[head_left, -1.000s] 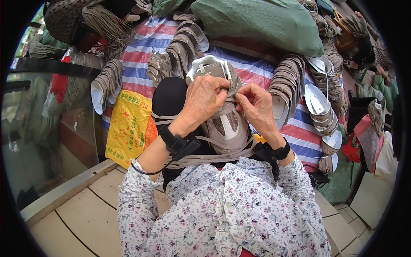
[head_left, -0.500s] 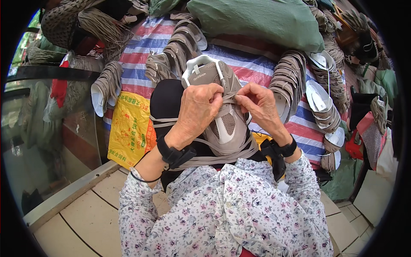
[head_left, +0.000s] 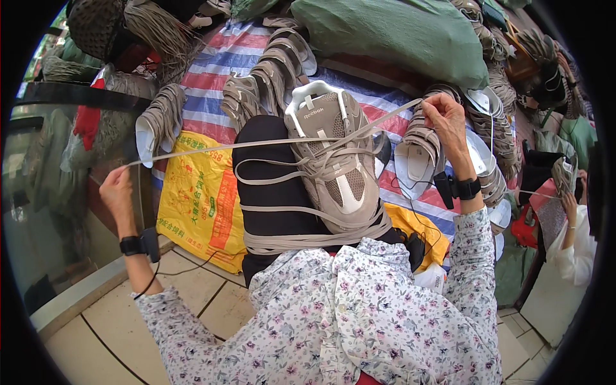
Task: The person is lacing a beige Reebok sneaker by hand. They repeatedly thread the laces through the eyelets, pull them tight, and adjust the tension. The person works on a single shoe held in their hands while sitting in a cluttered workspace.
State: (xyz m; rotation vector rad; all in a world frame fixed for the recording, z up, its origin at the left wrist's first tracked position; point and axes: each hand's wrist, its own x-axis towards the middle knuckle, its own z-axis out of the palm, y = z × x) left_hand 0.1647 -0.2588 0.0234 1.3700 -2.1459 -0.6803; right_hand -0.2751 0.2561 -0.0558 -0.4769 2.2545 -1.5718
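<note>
A grey-beige shoe upper [head_left: 350,206] with white trim lies on my dark-trousered lap, its toe toward me. My left hand [head_left: 117,194], far out to the left, pinches one end of a flat beige shoelace [head_left: 240,145] drawn taut from the upper's eyelets. Up at the right, my right hand [head_left: 445,119] grips another taut length of lace between thumb and fingers. Between the hands, the two lengths meet over the upper's lacing area. Loose laces [head_left: 282,242] loop across my thighs, several strands bunched below the toe.
Nested stacks of similar uppers [head_left: 282,64] stand on a striped plastic sheet [head_left: 224,56]. A yellow printed sack [head_left: 192,192] lies at left beside a glass panel [head_left: 77,212]. Behind is a large green sack [head_left: 391,38]. Another person's hand [head_left: 570,206] holds an upper at far right.
Both hands have moved apart from the upper, the left out to the left and the right up and right, pulling the lace tight. Another person's hands now show at the right edge.
</note>
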